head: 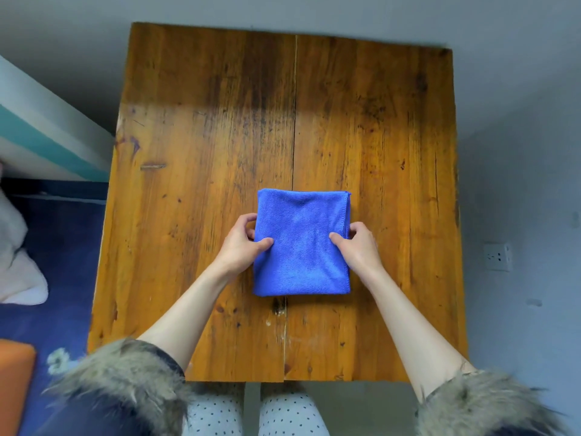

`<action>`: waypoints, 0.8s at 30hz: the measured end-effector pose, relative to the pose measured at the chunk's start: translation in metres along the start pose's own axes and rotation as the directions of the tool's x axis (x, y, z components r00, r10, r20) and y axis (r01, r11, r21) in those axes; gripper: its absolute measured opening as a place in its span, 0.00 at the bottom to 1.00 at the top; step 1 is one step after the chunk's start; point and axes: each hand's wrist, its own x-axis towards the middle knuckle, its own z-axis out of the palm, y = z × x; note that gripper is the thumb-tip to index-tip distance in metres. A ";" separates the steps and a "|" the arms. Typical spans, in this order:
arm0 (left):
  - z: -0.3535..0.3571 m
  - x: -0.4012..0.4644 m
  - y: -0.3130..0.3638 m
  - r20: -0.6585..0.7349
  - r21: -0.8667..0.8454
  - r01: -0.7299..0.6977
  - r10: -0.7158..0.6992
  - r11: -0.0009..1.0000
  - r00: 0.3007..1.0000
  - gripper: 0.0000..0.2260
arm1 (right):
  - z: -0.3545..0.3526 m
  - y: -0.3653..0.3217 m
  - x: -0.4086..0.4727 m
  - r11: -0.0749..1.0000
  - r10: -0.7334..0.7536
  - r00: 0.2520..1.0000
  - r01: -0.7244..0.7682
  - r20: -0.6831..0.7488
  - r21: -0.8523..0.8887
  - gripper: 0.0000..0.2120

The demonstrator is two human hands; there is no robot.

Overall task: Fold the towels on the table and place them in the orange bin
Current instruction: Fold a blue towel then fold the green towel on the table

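Left hand (243,239) and right hand (356,243) pinch the folded blue microfibre towel (301,243) by its 2 side edges; lift it level toward the orange bin (14,385), near left.

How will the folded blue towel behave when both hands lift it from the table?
The blue towel will probably sag and loosen, since it is soft folded cloth. It looks light, so the left hand and right hand, each gripping a side edge, should carry it easily. Its fuzzy surface makes slipping from the fingers unlikely.
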 end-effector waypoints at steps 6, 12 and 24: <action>-0.012 -0.050 -0.021 0.082 -0.306 0.180 -0.162 0.935 0.983 0.20 | -0.008 -0.005 -0.032 0.968 -0.024 0.953 -0.052 0.301 0.244 0.08; -0.055 -0.108 -0.050 0.023 -0.443 0.207 -0.220 0.872 0.975 0.20 | 0.013 -0.035 -0.078 0.970 -0.063 0.865 -0.065 0.498 0.236 0.11; -0.236 -0.242 -0.122 -0.292 -0.674 -0.101 -0.138 0.731 0.947 0.18 | 0.144 -0.182 -0.215 0.956 -0.291 0.615 0.223 0.733 0.192 0.07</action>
